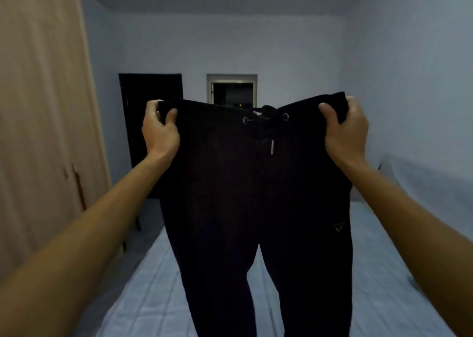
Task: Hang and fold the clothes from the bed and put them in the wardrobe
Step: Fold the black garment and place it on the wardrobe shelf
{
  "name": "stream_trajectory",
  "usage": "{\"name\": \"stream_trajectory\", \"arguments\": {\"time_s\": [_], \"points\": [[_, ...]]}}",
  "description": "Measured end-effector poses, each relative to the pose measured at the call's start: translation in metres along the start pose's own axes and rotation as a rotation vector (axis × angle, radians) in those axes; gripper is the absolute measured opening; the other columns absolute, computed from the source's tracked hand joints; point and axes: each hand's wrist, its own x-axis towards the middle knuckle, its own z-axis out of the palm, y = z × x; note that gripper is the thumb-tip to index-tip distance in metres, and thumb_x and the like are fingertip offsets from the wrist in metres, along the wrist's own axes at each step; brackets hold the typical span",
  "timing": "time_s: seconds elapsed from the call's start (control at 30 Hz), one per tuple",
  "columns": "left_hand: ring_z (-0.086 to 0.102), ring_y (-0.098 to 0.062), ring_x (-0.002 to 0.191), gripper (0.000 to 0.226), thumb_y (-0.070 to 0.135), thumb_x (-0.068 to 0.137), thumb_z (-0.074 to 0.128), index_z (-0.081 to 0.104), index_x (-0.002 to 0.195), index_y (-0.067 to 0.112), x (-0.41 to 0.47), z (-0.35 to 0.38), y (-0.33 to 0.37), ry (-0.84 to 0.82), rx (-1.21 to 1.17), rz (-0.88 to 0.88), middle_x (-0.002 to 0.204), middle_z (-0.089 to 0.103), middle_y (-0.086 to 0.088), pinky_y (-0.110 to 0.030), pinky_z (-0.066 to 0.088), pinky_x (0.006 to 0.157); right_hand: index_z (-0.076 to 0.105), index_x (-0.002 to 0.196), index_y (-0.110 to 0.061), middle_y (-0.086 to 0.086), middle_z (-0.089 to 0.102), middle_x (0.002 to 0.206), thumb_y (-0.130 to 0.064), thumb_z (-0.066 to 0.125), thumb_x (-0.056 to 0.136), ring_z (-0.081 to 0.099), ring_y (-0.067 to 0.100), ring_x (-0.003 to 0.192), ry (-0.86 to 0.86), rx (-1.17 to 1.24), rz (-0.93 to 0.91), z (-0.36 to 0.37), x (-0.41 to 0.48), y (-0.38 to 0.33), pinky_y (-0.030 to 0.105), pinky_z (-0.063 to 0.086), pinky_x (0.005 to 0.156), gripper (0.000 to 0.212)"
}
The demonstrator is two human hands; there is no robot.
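Observation:
A pair of black drawstring trousers [230,183] hangs spread out in front of me, waistband up, legs dangling over the bed [143,293]. My left hand [160,129] grips the left end of the waistband, thumb in front. My right hand [345,129] grips the right end the same way. A small triangle logo sits on the right leg. The light wooden wardrobe [43,132] stands along the left wall with its doors closed.
The bed has a pale blue sheet and runs along the right wall. A dark door [143,132] and a small window [231,91] are on the far wall. A narrow strip of floor lies between wardrobe and bed.

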Motion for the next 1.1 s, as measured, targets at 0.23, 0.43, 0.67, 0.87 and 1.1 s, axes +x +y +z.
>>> {"name": "stream_trajectory", "arguments": {"time_s": [0.23,0.43,0.67,0.87,1.1], "points": [[0.060,-0.015,0.084,0.007,0.021,0.096,0.051,0.049,0.102,0.024,-0.031,0.005,-0.044,-0.092,0.005,-0.127,0.096,0.060,-0.005,-0.025,0.054,0.070,0.054,0.100,-0.009,-0.005,0.061,0.089,-0.046,0.057,0.090,0.058,0.001,0.082,-0.142,-0.105,0.106,0.010,-0.033,0.041,0.010,0.045,0.074,0.038],[0.060,-0.011,0.080,0.006,0.018,0.098,0.049,0.048,0.101,0.024,-0.046,0.021,-0.097,-0.159,0.034,-0.174,0.093,0.060,-0.003,-0.017,0.050,0.062,0.052,0.082,-0.017,-0.003,0.056,0.078,-0.046,0.057,0.090,0.052,0.001,0.069,-0.170,-0.062,0.220,0.044,-0.058,0.102,0.020,0.044,0.065,0.031],[0.059,-0.012,0.079,0.002,0.018,0.098,0.047,0.046,0.099,0.020,-0.072,0.053,-0.183,-0.207,0.183,-0.291,0.093,0.058,-0.003,-0.023,0.053,0.066,0.050,0.087,-0.015,-0.015,0.051,0.074,-0.039,0.058,0.092,0.050,-0.011,0.063,-0.208,0.023,0.370,0.082,-0.099,0.191,0.008,0.040,0.060,0.026],[0.054,-0.002,0.072,0.007,0.017,0.096,0.053,0.046,0.097,0.018,-0.113,0.082,-0.267,-0.210,0.345,-0.438,0.085,0.056,0.006,-0.011,0.045,0.059,0.052,0.090,-0.016,-0.015,0.052,0.075,-0.032,0.059,0.092,0.051,-0.012,0.065,-0.301,0.007,0.525,0.117,-0.146,0.284,0.007,0.040,0.062,0.019],[0.049,-0.001,0.066,0.007,0.013,0.096,0.050,0.043,0.096,0.013,-0.168,0.091,-0.341,-0.324,0.404,-0.573,0.079,0.049,0.006,-0.015,0.044,0.060,0.054,0.089,-0.016,-0.013,0.055,0.077,-0.032,0.058,0.093,0.053,-0.007,0.066,-0.379,-0.004,0.734,0.137,-0.203,0.353,0.011,0.042,0.061,0.018]]}}
